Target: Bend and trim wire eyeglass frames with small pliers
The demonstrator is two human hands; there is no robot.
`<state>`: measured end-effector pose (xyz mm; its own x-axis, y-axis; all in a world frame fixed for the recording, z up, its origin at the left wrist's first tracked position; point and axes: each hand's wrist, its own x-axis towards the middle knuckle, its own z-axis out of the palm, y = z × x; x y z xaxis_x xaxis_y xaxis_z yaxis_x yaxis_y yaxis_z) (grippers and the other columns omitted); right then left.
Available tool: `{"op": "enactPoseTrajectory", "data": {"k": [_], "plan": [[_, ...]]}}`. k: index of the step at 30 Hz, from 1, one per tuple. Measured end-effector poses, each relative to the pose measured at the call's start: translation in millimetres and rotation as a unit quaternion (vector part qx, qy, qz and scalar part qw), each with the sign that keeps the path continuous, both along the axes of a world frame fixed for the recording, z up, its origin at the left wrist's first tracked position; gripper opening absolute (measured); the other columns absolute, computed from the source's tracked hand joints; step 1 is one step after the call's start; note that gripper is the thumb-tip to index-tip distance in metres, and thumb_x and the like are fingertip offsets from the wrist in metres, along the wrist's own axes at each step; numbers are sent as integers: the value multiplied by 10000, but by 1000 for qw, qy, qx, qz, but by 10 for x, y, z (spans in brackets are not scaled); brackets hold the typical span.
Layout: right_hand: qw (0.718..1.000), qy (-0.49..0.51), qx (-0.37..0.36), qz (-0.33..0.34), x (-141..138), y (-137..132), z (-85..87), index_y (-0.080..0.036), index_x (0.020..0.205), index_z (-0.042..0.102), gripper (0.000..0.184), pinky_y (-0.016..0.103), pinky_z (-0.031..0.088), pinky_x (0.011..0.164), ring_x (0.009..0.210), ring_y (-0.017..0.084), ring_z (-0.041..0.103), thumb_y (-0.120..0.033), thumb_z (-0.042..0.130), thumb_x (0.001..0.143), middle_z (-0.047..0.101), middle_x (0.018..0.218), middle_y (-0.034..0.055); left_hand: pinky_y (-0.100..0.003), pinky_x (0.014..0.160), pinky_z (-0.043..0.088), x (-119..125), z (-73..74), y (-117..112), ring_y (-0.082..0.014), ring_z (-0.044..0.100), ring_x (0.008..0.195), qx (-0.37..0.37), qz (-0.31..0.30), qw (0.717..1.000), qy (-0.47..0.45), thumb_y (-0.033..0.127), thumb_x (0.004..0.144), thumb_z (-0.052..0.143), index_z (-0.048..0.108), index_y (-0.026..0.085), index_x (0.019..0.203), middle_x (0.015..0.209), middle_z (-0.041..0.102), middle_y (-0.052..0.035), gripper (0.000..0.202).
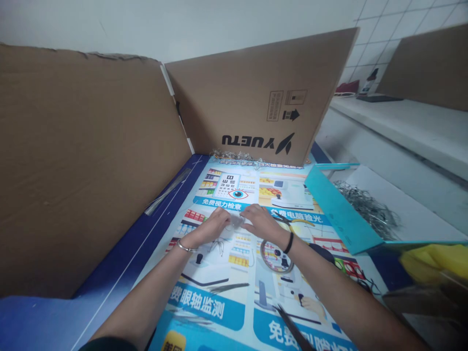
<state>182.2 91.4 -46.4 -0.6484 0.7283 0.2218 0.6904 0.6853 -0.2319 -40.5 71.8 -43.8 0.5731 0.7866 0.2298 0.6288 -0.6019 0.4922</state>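
Note:
My left hand [220,220] and my right hand [259,220] meet over the middle of the printed mat. Their fingers are closed around a small whitish, see-through piece [237,221], blurred and partly hidden; its kind is unclear. Thin wires [217,246] lie below my left hand. Beneath my right wrist rests a grey ring-shaped coil [263,253]. A tool with yellow handles [304,222] lies just beyond my right wrist. Nearer to me, dark pointed blades [290,325] show, their other end cut off by the frame. Bundles of thin strands [228,287] lie on the mat.
Tall cardboard panels [84,161] stand at the left and back [234,102]. A turquoise box [331,209] at the right holds a tangle of silvery wire [365,209]. Shiny scraps [236,156] line the back panel's foot. Yellow material [437,263] sits nearer on the right.

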Motion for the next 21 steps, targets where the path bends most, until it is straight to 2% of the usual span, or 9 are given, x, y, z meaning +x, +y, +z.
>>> {"op": "enactPoseTrajectory", "data": {"k": [6,14,21], "plan": [[1000,2,4,0,7,-6,6,-202,1119,594,337,358,361,885,1065,228,453,-353,591,819,595,1090,82,-291,753,394,35,42,-17,-157,440,830,-5,-1,1000,-22,150,858,429,509,177,813,816,506,-19,96],[1000,11,16,0,25,14,-13,-199,1124,601,348,374,377,857,1052,243,469,-327,609,801,610,1076,91,-298,748,396,12,14,-10,-166,462,809,27,-2,999,-23,182,868,441,555,183,822,793,540,-29,123],[995,81,50,-20,102,128,21,-190,1029,651,230,376,396,862,999,226,523,-261,565,828,651,1012,83,-312,762,388,-16,-68,31,-173,486,810,58,-12,998,-8,188,880,426,595,184,877,816,581,-39,169]]}}
